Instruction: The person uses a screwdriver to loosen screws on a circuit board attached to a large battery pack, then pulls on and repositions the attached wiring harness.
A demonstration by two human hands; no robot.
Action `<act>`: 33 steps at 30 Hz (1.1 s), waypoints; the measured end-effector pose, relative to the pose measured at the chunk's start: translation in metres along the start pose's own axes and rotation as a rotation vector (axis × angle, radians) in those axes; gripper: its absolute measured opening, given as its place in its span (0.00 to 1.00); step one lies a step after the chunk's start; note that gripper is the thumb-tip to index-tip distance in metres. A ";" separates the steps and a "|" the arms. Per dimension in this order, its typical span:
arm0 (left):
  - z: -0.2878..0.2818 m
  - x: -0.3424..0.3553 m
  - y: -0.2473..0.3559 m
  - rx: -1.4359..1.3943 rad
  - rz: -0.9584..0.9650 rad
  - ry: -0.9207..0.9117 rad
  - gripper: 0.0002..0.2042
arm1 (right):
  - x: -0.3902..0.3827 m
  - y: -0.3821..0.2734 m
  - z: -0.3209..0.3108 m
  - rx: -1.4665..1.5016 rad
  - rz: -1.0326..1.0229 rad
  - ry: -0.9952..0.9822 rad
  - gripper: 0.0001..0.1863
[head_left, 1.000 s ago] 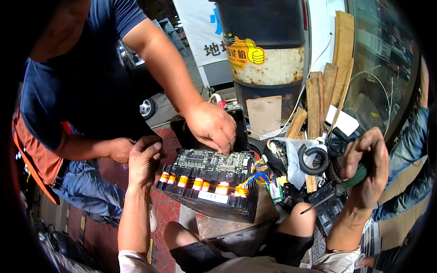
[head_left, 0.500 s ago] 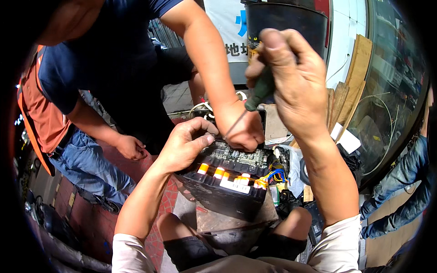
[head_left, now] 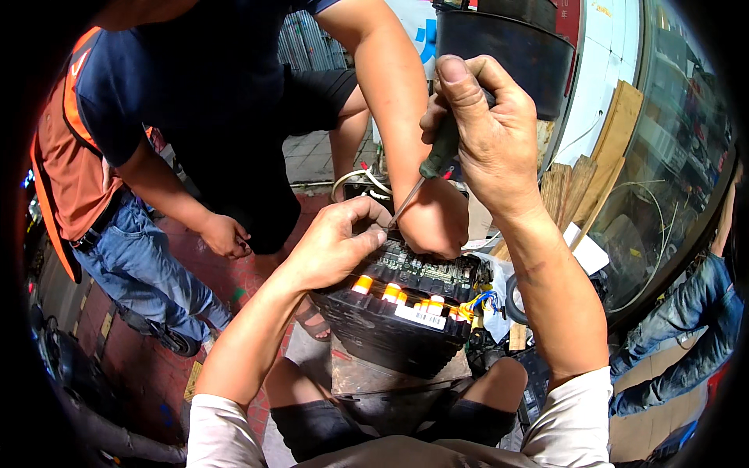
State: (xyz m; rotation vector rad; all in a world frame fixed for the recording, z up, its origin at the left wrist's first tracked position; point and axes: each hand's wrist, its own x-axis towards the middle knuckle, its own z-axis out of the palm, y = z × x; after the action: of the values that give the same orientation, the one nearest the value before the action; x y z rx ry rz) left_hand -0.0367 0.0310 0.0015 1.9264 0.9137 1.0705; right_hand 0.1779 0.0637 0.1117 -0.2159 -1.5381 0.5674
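My right hand (head_left: 495, 144) is wrapped round the dark green handle of a screwdriver (head_left: 444, 150), raised above the work. Its thin metal shaft slants down and left to the edge of a circuit board (head_left: 427, 271). At the shaft's lower end my left hand (head_left: 339, 238) has thumb and fingers closed together; what lies between them, if anything, is hidden. The board sits in the top of a black box-shaped case (head_left: 382, 327), above a row of orange-and-white cylinders (head_left: 392, 293). Across the board's far side rests a co-worker's closed hand (head_left: 438, 228).
Under the case is a worn block (head_left: 355, 374) between my knees. Blue and yellow wires (head_left: 484, 300) bunch at its right. Wooden boards (head_left: 605, 156) lean at the right, and a black bucket (head_left: 499, 58) stands behind. Another person in an orange vest (head_left: 74, 168) is at the left.
The view has shifted slightly, and the case appears a little further right. My right hand has tilted the screwdriver more upright, its shaft still meeting the board's edge by my left fingers.
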 end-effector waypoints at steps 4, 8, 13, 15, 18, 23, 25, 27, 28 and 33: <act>0.000 0.000 0.000 0.019 -0.008 0.003 0.09 | -0.003 0.000 0.005 0.003 0.015 -0.016 0.24; 0.000 -0.002 0.002 0.086 -0.001 0.016 0.08 | -0.002 0.002 0.008 -0.021 -0.035 -0.083 0.22; 0.000 -0.001 0.001 0.172 0.003 -0.010 0.07 | 0.006 -0.009 0.005 -0.350 -0.198 -0.381 0.19; -0.002 0.000 -0.001 0.217 0.015 -0.001 0.07 | 0.014 -0.028 0.005 -0.529 -0.141 -0.498 0.18; -0.012 0.007 0.000 0.218 0.025 0.005 0.06 | 0.033 -0.021 0.007 -0.613 -0.162 -0.538 0.17; -0.031 0.032 -0.012 0.130 -0.022 -0.054 0.02 | 0.059 0.000 0.018 -0.695 0.090 -0.631 0.16; -0.032 0.039 -0.024 0.102 -0.142 -0.139 0.03 | 0.060 0.014 0.024 -0.720 0.208 -0.680 0.17; -0.027 0.036 -0.014 0.094 -0.258 -0.142 0.05 | 0.057 0.024 0.027 -0.707 0.192 -0.749 0.24; -0.027 0.038 -0.026 0.125 -0.213 -0.153 0.05 | 0.057 0.027 0.027 -0.753 0.156 -0.773 0.24; -0.026 0.042 -0.042 0.088 -0.239 -0.156 0.05 | 0.052 0.025 0.027 -0.833 0.151 -0.798 0.21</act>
State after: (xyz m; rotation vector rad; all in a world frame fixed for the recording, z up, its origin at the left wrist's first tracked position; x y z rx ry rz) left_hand -0.0525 0.0928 -0.0093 1.8845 1.0859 0.7420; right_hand 0.1428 0.1033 0.1465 -0.8166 -2.5012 0.0708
